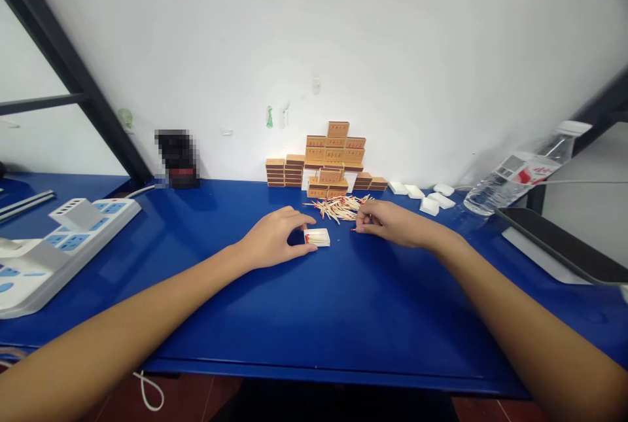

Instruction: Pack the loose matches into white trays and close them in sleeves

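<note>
My left hand (277, 237) is closed around a small white matchbox tray (323, 243), thumb on the near side and fingers on the far side. Several red-tipped matches lie in that tray. To the right, my right hand (385, 220) has its fingers pinched together, with the red tip of a match (353, 229) showing beside the fingertips. A loose heap of matches (338, 208) lies between and just beyond both hands. Behind the heap rises a stack of orange-brown matchboxes (334, 155).
Several white trays (430, 206) lie at the back right, near a tilted plastic water bottle (520, 173) and a dark flat device (564, 242). On the left is a white power strip (78, 248). A black object (182, 160) stands against the wall on the blue table (314, 324).
</note>
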Tool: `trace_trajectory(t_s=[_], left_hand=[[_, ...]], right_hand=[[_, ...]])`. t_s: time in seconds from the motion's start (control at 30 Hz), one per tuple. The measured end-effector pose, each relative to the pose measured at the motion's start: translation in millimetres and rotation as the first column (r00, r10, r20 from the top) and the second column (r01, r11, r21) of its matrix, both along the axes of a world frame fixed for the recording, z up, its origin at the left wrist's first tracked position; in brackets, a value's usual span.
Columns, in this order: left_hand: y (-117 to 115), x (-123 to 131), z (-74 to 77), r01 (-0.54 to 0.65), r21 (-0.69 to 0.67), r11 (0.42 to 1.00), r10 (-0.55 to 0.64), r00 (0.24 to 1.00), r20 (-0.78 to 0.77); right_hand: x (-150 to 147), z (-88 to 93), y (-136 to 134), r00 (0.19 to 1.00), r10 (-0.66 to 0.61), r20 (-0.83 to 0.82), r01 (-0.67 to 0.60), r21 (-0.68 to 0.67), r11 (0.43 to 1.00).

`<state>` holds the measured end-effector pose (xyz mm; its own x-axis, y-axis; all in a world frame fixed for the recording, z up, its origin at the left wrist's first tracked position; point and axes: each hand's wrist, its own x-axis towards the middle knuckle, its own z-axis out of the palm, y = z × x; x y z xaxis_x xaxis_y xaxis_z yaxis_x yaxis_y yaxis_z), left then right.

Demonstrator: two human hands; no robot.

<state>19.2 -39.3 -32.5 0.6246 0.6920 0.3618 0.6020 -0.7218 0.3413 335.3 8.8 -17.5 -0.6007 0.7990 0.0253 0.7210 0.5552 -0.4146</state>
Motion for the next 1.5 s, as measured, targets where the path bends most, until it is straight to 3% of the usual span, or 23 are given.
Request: trace_trajectory(t_s=[0.1,0.23,0.37,0.57,0.7,0.83,0.97,1.2,1.33,1.5], left_hand=[[-1,1,-0.4,-0.001,0.01,1.0,0.001,1.0,0.004],[-3,4,-0.9,0.004,0.01,1.0,-0.004,1.0,-0.004],[-5,6,-0.6,-0.004,0.006,1.0,0.004,1.0,-0.009],[-3,4,-1.7,-0.005,-0.008,1.0,0.005,1.0,0.005],[0,3,-4.0,-0.014,-0.001,1.0,0.014,1.0,0.011],[1,2,-4.6,-0.02,0.006,1.0,0.02,1.0,0.001],[0,2,-3.7,-0.027,0.012,1.0,0.027,1.0,0.0],[0,3,-3.2,-0.031,0.001,1.0,0.031,1.0,0.002],[0,3,-4.5,-0.033,-0.01,0.999,0.033,0.999,0.015],[1,4,-5.1,-0.002,-0.008,1.0,0.002,1.0,0.023]], right_hand=[[-17,-2.6,-10,0.998,0.009,-0.064,-0.008,0.025,1.0],[-57,-3.3,-38,0.975,0.062,-0.212,-0.025,0.17,0.985],[-72,-5.7,-45,0.969,0.113,-0.221,-0.054,0.258,0.965],[-43,-8.7,-16,0.953,-0.162,-0.255,0.239,0.307,0.921],[-55,-15.0,-8,0.94,-0.256,-0.226,0.317,0.296,0.901],[-72,-19.2,-8,0.958,-0.27,-0.091,0.285,0.336,0.898],[-64,-18.2,-8,0.966,-0.26,-0.001,0.25,0.28,0.927],[-36,-1.7,-19,0.991,-0.061,-0.118,0.087,0.228,0.97],[-47,3.2,-31,0.982,0.113,-0.15,-0.085,0.181,0.98],[-63,-8.4,-41,0.983,0.139,-0.12,-0.107,0.241,0.965]])
